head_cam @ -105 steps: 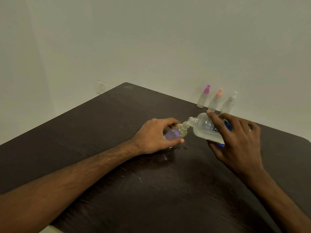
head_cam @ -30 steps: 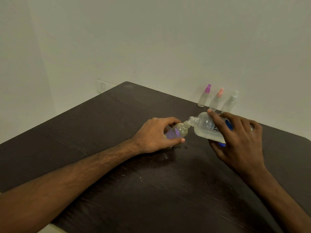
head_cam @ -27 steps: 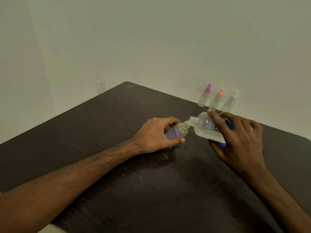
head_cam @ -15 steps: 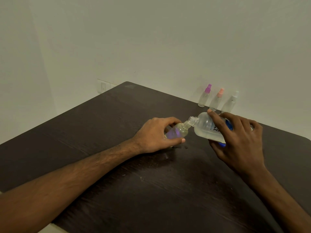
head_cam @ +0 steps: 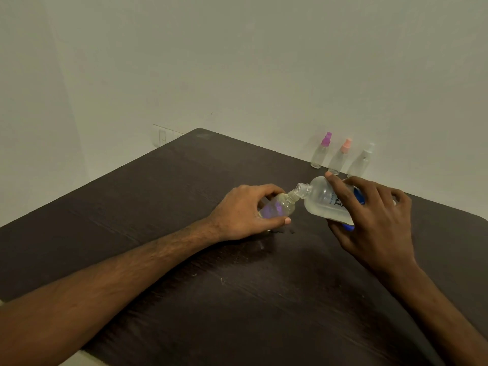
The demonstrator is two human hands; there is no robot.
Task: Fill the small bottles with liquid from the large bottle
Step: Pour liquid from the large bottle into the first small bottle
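Note:
My left hand (head_cam: 243, 211) grips a small clear bottle (head_cam: 280, 207), uncapped and tilted with its neck up to the right. My right hand (head_cam: 375, 217) holds the large clear bottle (head_cam: 322, 204) with a blue label, tipped on its side. The large bottle's open mouth meets the small bottle's neck just above the dark table (head_cam: 184, 180). Both bottles show pale liquid inside. My fingers hide the bases of both bottles.
Three small capped spray bottles stand in a row against the far wall: purple cap (head_cam: 320, 151), peach cap (head_cam: 340, 157), white cap (head_cam: 363, 159). A few dark specks or drops lie on the table under my left hand. A wall socket (head_cam: 162, 136) sits at the far left corner.

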